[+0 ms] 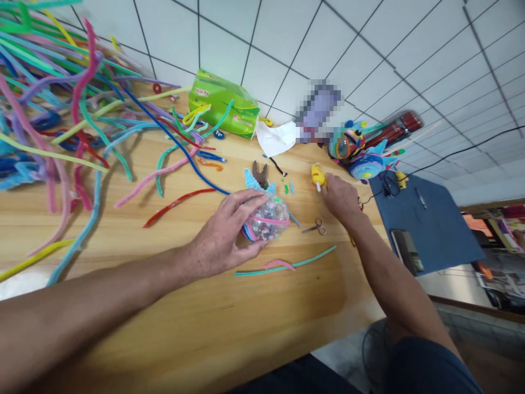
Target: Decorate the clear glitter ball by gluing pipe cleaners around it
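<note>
My left hand (pixel 223 235) is closed around a clear plastic ball (pixel 273 219) with glitter-like flecks inside and pink and blue pipe cleaners round it. Light-blue fuzzy pieces (pixel 252 180) stick up behind the ball. Farther right, my right hand (pixel 341 198) grips a small yellow glue gun (pixel 318 175), its handle hidden by the fingers. Small scissors (pixel 315 227) lie between the two hands. Brown-handled pliers (pixel 260 172) rest just beyond the ball. Nearer to me lie a teal pipe cleaner (pixel 315 256) and a short pink piece (pixel 280 265).
A big heap of coloured pipe cleaners (pixel 41 98) covers the left of the wooden table. Along the tiled wall are a green packet (pixel 223 104), white paper (pixel 279 138), a decorated blue ball (pixel 369 164) and a red flask (pixel 404 126). A phone (pixel 406 251) lies on a dark mat (pixel 435 219).
</note>
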Tool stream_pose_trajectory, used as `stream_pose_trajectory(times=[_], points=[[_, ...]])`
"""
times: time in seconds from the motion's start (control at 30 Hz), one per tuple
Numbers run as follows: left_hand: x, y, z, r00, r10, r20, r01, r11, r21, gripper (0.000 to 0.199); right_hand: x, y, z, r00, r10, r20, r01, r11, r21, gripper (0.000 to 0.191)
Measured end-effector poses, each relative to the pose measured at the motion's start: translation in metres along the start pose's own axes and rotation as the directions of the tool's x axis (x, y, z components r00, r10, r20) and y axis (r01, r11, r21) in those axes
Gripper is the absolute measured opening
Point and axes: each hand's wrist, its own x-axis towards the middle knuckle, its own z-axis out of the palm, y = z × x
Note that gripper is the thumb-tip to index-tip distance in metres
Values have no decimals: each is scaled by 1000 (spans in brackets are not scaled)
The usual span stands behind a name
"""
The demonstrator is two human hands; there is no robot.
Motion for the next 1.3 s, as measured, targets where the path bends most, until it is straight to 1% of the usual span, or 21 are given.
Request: stream_pose_trajectory(times=[0.1, 0.33, 0.57, 0.7, 0.83, 0.9, 1.0, 1.13, 1.23, 1.3], points=[[0, 0, 0, 1000, -1, 3, 1, 1000, -2, 74, -1, 0, -1, 1000, -2, 12, 2, 1000, -16, 33], [1, 2, -3, 999, -25, 36, 25, 1000, 12, 78, -3, 1, 1, 1000, -24, -10, 24, 1000, 0, 34], [0, 2, -2, 1000, -16, 20, 16, 1000, -1, 77, -8, 2, 2, 1000, -19, -21, 20, 999, 27, 35], [1, 2, -2, 1000, -15, 17, 15, 1000, -8, 77, -10, 10, 5, 997, 35, -67, -30, 996, 82, 34], [1, 2, -2, 1000, -18, 24, 18, 1000, 1, 78, -5, 17, 7, 988, 102, -120, -81, 982, 169, 37], [1, 2, -2, 1000, -20, 23, 19, 1000, 10, 77, 0, 15, 7, 989, 96, -114, -76, 983, 170, 37], [0, 1, -2, 999, -24, 25, 24, 1000, 12, 78, 4, 8, 7, 995, 68, -72, -59, 990, 127, 35], [0, 1, -1, 1000, -17, 25, 17, 1000, 1, 77, 2, 2, 7, 997, 59, -54, -55, 995, 86, 35], [0, 1, -1, 1000, -21, 18, 21, 1000, 3, 78, -4, 5, 7, 996, 55, -67, -47, 992, 119, 34], [0, 1, -1, 1000, -24, 19, 24, 1000, 4, 79, -7, 10, 8, 994, 72, -85, -53, 978, 199, 35]])
